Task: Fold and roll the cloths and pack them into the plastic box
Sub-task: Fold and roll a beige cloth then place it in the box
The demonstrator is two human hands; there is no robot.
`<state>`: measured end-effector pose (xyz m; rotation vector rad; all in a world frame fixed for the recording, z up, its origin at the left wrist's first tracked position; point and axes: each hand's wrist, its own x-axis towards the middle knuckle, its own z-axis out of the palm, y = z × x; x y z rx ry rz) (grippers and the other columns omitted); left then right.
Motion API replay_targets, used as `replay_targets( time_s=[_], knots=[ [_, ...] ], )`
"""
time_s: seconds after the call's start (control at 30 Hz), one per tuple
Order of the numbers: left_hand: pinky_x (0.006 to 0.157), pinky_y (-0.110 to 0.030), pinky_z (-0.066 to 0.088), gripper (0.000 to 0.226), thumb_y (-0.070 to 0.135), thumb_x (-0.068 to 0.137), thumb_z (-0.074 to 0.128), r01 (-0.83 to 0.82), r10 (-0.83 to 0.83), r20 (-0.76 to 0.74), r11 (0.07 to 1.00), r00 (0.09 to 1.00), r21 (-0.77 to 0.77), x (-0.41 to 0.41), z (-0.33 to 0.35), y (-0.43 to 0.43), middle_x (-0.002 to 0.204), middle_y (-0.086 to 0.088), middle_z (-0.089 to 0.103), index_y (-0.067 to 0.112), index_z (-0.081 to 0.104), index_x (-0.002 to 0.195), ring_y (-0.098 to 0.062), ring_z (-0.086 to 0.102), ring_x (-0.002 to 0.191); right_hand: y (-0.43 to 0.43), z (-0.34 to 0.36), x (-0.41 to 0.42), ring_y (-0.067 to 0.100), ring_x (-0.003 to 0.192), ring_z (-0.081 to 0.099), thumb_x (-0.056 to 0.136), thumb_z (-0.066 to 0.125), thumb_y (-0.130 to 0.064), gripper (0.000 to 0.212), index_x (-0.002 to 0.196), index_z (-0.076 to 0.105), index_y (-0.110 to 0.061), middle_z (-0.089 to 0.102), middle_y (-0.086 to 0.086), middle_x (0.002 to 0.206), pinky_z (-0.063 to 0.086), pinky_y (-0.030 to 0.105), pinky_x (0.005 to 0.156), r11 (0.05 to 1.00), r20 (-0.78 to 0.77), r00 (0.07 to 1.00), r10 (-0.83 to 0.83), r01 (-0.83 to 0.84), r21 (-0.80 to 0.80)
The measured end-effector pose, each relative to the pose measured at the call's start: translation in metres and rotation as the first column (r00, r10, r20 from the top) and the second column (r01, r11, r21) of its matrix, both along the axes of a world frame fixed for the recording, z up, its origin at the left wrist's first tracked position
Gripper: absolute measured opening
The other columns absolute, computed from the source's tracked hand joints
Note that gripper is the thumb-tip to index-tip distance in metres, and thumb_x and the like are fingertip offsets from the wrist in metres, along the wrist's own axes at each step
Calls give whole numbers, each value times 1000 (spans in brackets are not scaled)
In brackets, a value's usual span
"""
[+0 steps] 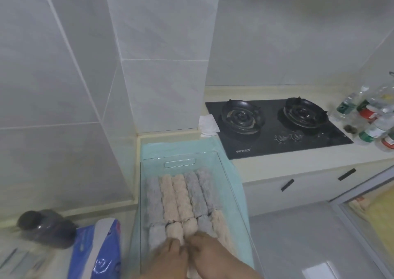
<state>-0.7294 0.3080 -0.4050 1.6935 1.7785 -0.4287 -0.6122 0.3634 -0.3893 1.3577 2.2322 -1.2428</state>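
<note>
Plastic box [229,184]: clear, rectangular, open-topped, with a slot handle in its far end wall, standing upright on the tabletop [266,172], long axis running away from the viewer. Rolled cloths [168,197]: fluffy cylinders lying on the box floor, side by side and touching, axes parallel to the long walls. Far row [196,191]: five rolls, from left grey, peach, peach, grey, grey. Near row [204,222]: butts end-to-end against the far row, grey and peach rolls, its near part hidden.
</note>
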Motion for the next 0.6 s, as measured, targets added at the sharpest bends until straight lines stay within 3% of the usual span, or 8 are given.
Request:
replay_targets(
  time_s=[0.17,0.23,0.27,0.3,0.37,0.47,0.53,0.6],
  knots=[
    [110,-29,28,59,38,92,42,-351,348,45,925,936,148,14,11,-3,148,-3,24,22,26,147,-19,25,139,11,-1,-2,19,130,44,100,40,-23,38,136,49,-14,45,6,142,32,18,99,991,-43,992,-121,118,-68],
    [108,-29,32,65,42,90,43,-476,480,31,856,877,202,19,18,-6,151,-5,20,22,20,148,-19,25,139,17,2,8,13,112,57,92,43,-38,34,115,63,-23,60,-1,122,42,26,99,971,-129,962,-241,239,-28],
    [110,-31,30,71,42,89,44,-522,526,37,828,849,206,22,19,-8,153,-8,15,20,14,150,-21,22,141,19,3,14,13,100,60,89,43,-41,32,101,64,-21,63,-3,109,48,31,91,950,-171,935,-311,313,-14],
    [114,-33,26,77,40,88,46,-566,566,58,804,822,182,25,17,-10,156,-10,8,19,8,151,-24,15,144,24,3,19,14,91,60,88,43,-40,27,93,61,-20,63,-2,100,49,31,81,918,-172,902,-396,394,-47],
    [117,-38,18,82,35,86,48,-680,669,127,729,732,80,28,15,-11,156,-17,2,15,2,151,-31,7,146,33,-3,23,15,85,58,90,49,-35,23,100,59,-17,63,3,102,47,27,72,837,-93,835,-542,526,-151],
    [109,-36,32,65,29,84,49,-784,771,199,620,604,-24,26,11,-10,143,-20,24,6,25,139,-35,34,134,44,-15,16,22,90,55,94,46,-23,34,121,55,-4,61,11,116,41,23,69,767,15,787,-617,606,-211],
    [109,-37,32,65,27,81,49,-806,801,205,586,562,-80,23,9,-11,144,-21,22,4,27,138,-36,34,133,46,-18,10,19,79,51,95,46,-23,28,114,55,-6,59,8,106,37,23,63,728,83,761,-643,642,-242],
    [113,-39,27,76,28,73,47,-832,834,230,538,502,-134,22,9,-8,147,-23,19,0,25,140,-37,25,137,45,-16,7,15,68,48,95,47,-24,16,91,55,-11,53,3,87,39,23,63,686,110,743,-661,657,-313]
  ],
)
